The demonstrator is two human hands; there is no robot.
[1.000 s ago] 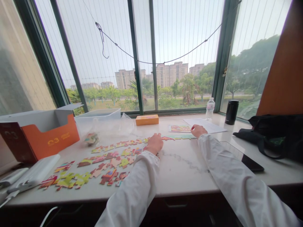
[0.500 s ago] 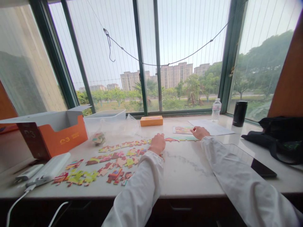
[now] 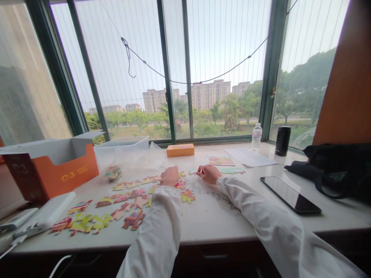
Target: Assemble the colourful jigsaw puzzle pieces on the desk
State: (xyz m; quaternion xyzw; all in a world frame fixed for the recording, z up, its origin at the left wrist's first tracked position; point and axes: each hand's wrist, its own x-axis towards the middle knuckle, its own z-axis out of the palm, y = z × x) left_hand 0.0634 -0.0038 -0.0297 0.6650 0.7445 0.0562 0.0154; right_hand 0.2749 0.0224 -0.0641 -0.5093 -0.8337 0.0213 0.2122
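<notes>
Many flat jigsaw pieces (image 3: 135, 218) lie in rough rows on the white tabletop. My left hand (image 3: 170, 176) rests among the upper rows, knuckles up and fingers curled down; what its fingertips touch is hidden. Close to its right side are a red-and-white piece (image 3: 180, 184) and an orange-green piece (image 3: 188, 196). My right hand (image 3: 209, 173) pinches at the left end of a joined puzzle strip (image 3: 232, 170), its fingertips on a puzzle piece there. Behind that strip lies a small colourful picture card (image 3: 222, 160).
An orange box (image 3: 78, 170), a clear plastic tub (image 3: 124, 143) and a bagged bundle (image 3: 113, 173) stand left. A small orange box (image 3: 180, 150) is by the window. To the right are a paper (image 3: 251, 157), bottle (image 3: 256, 137), black tumbler (image 3: 283, 141), phone (image 3: 290, 195) and black bag (image 3: 339, 166).
My right hand has moved left along the strip, from its right end by the card to its left end. My left hand has shifted slightly left, uncovering pieces. The view has turned slightly right.
</notes>
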